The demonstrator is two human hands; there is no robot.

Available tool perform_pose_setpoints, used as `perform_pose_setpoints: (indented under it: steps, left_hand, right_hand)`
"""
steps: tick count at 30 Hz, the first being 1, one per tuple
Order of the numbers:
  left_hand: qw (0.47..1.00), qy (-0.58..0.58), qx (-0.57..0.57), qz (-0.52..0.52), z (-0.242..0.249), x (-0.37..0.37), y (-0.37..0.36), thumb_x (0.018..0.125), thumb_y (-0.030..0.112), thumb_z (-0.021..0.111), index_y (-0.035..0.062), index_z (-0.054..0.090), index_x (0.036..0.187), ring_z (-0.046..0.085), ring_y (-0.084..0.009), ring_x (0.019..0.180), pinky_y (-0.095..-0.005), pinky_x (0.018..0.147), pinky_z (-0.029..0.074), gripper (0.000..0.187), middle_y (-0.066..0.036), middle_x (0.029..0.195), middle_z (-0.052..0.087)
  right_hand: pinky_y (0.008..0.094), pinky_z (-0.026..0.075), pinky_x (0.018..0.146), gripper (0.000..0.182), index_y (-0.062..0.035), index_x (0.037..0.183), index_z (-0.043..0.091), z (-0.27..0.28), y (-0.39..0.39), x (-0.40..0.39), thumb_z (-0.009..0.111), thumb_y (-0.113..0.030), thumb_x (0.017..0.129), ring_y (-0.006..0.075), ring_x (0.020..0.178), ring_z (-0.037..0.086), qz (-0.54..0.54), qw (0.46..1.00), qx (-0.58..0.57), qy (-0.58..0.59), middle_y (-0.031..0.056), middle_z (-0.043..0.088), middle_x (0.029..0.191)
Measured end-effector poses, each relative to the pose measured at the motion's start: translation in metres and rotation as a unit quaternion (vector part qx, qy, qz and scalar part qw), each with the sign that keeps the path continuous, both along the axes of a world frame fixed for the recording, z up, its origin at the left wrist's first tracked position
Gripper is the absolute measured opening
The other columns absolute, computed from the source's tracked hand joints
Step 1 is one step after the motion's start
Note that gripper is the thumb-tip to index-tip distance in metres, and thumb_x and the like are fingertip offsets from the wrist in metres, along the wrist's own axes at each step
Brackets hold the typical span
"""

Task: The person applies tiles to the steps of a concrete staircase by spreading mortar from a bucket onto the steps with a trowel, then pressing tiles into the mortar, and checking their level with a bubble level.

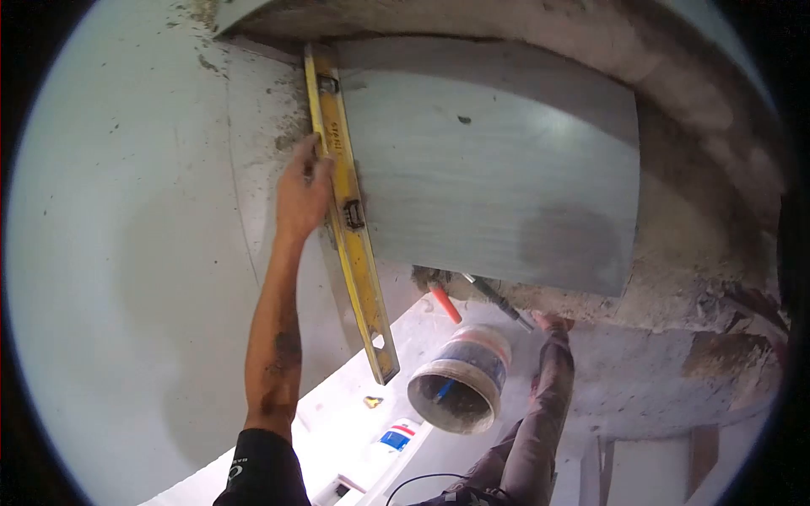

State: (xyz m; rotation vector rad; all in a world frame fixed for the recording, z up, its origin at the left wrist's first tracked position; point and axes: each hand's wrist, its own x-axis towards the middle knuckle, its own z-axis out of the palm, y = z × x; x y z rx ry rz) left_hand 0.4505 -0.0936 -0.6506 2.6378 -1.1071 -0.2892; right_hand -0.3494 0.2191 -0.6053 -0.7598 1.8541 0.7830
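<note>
My left hand [305, 190] holds the left edge of a yellow spirit level [350, 211] between thumb and fingers. The level stands nearly upright, leaning slightly, along the left edge of a large grey tile [498, 160]. Its lower end reaches past the tile's lower left corner. Just under the tile's lower edge lie a tool with a red-orange handle [445, 304] and a tool with a dark handle [499, 301]. My right hand is not in view.
A dirty bucket [485, 346] with a blue-handled item inside stands below the tools. Beside it are my trousered leg [548, 388] and foot [553, 321]. Lower down are a white-and-blue container [396, 437] and a small yellow item [372, 402]. Rough mortar [688, 202] borders the tile.
</note>
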Motion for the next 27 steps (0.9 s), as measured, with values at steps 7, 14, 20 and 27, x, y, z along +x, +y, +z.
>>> perform_pose_setpoints:
  steps: [7, 14, 20, 27]
  left_hand:
    - [0.998, 0.018, -0.002, 0.061, 0.009, -0.053, 0.027, 0.087, 0.007, 0.054, 0.0056, 0.028, 0.146, 0.063, -0.0462, 0.092, -0.0485, 0.081, 0.051, 0.065, -0.028, 0.101, 0.065]
    - [0.941, 0.22, -0.233, 0.109, 0.213, -0.095, 0.038, 0.091, 0.008, 0.057, 0.0042, 0.026, 0.148, 0.066, -0.0219, 0.084, -0.0346, 0.071, 0.054, 0.065, -0.014, 0.095, 0.064]
    - [0.881, 0.282, -0.374, 0.068, 0.243, -0.126, 0.055, 0.095, 0.011, 0.054, 0.0023, 0.03, 0.147, 0.061, -0.0169, 0.097, -0.0289, 0.084, 0.049, 0.057, -0.013, 0.122, 0.055]
    - [0.879, 0.288, -0.366, 0.098, 0.188, -0.14, -0.06, 0.099, 0.014, 0.043, -0.0039, 0.047, 0.133, 0.058, -0.0245, 0.102, -0.0354, 0.091, 0.043, 0.039, -0.018, 0.112, 0.061]
  right_hand:
    - [0.043, 0.045, 0.088, 0.061, -0.0114, 0.15, 0.029, -0.007, -0.047, 0.006, 0.05, -0.034, 0.099, 0.0404, 0.11, 0.056, 0.002, 0.998, -0.038, -0.042, 0.0227, 0.054, 0.133]
    - [0.0464, 0.04, 0.101, 0.061, -0.0154, 0.151, 0.026, -0.014, -0.169, 0.055, 0.052, -0.032, 0.098, 0.0396, 0.127, 0.045, 0.056, 0.994, -0.029, -0.088, 0.0233, 0.042, 0.144]
    - [0.0541, 0.046, 0.074, 0.042, -0.0087, 0.128, 0.044, -0.006, -0.204, 0.112, 0.058, -0.026, 0.092, 0.0501, 0.089, 0.06, 0.148, 0.941, -0.266, -0.148, 0.0291, 0.062, 0.093]
    - [0.0495, 0.047, 0.089, 0.052, 0.0, 0.136, 0.044, 0.035, -0.229, 0.165, 0.057, -0.022, 0.091, 0.0472, 0.109, 0.057, 0.124, 0.93, -0.289, -0.19, 0.031, 0.058, 0.12]
